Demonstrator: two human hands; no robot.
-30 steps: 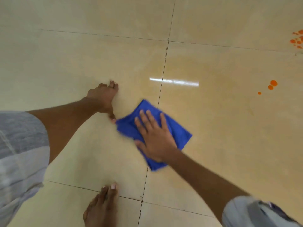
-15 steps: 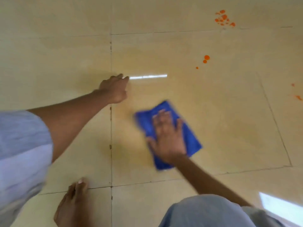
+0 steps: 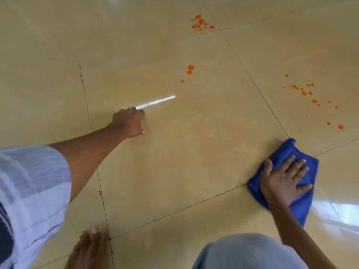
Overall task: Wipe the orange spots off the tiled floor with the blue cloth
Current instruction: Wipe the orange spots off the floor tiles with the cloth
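Observation:
My right hand point(image 3: 284, 180) lies flat with fingers spread on the folded blue cloth point(image 3: 303, 207), pressing it to the beige tiled floor point(image 3: 194, 152) at the lower right. Orange spots remain in three groups: a scatter point(image 3: 310, 93) just beyond the cloth, a small trio point(image 3: 190, 67) in the middle, and a cluster point(image 3: 201, 22) at the far top. My left hand point(image 3: 129, 121) rests on the floor at centre left, fingers curled under, holding nothing.
My bare foot point(image 3: 91, 247) is planted at the bottom edge and my knee point(image 3: 246, 251) fills the bottom right. Dark grout lines cross the glossy tiles. A bright light reflection point(image 3: 155, 102) streaks the floor beside my left hand.
My right hand has slid the cloth to the right, close to the scatter of spots. The view has swung right, so more orange spots show. My left hand stays braced on the floor.

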